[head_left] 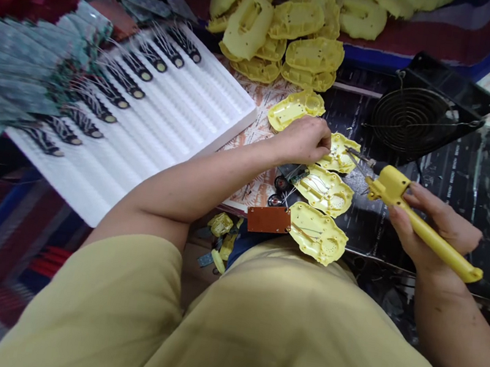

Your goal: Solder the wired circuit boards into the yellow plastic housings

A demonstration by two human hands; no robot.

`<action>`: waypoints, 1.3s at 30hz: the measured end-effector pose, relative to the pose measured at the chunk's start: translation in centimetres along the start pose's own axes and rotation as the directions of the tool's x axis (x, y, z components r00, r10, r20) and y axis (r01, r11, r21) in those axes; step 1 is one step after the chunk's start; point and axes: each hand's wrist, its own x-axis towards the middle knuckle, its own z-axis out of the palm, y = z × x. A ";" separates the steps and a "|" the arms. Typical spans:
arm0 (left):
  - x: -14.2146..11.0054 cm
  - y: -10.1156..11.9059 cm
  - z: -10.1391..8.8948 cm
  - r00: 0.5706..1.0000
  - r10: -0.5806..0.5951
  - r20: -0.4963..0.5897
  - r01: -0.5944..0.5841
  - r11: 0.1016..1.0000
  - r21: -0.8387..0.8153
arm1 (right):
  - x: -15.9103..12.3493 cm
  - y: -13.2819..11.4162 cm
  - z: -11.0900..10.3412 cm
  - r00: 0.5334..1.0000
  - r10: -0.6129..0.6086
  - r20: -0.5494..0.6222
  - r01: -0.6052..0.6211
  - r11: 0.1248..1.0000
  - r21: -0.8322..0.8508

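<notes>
In my right hand is a yellow soldering gun, fingers wrapped round its handle. Its metal tip points left, at a yellow plastic shell half. My left hand reaches over the left side of that shell, fingers curled and pressed together; what they pinch is hidden. Nearer to me lie a second shell half and a third shell half, both with thin wires inside. A reddish-brown board touches the third one. Round black parts with white wires sit beside them.
A white ridged foam block at left carries several wired black parts and greenish panels. A blue-rimmed crate stands behind piled yellow shells. A black fan is at back right on the black bench surface.
</notes>
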 end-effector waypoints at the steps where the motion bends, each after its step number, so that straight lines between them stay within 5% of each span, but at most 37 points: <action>1: 0.0 0.0 0.0 1.000 0.002 0.001 -0.002 1.000 0.004 | 0.2 -0.1 0.1 0.999 -0.030 -0.019 0.030 0.999 0.014; 7: -0.6 -0.2 0.4 0.996 0.047 -0.071 -0.046 0.999 0.023 | 0.5 -0.2 0.8 0.992 -0.029 -0.121 0.024 0.999 -0.041; 12: -0.6 -0.2 0.5 0.994 -0.028 -0.107 0.025 0.999 -0.033 | 0.2 0.3 1.3 0.997 0.071 -0.033 -0.069 0.996 0.064; 19: 0.1 -0.4 0.6 0.994 -0.035 -0.104 0.035 0.999 -0.004 | 1.8 0.7 1.1 0.996 -0.072 -0.048 0.074 0.997 0.034; 32: 0.2 -0.4 0.7 0.994 -0.037 -0.102 0.036 0.999 -0.008 | 5.1 2.0 0.4 0.971 -0.212 0.111 0.190 0.965 0.181; 36: 0.1 -0.4 0.7 0.995 -0.035 -0.095 0.034 0.999 -0.012 | 5.2 2.4 0.3 0.990 -0.142 -0.008 0.141 0.978 0.153; 39: 0.0 0.1 0.5 0.995 -0.062 -0.079 0.063 0.998 0.008 | 4.8 2.8 0.1 0.998 -0.043 0.052 0.038 0.995 0.087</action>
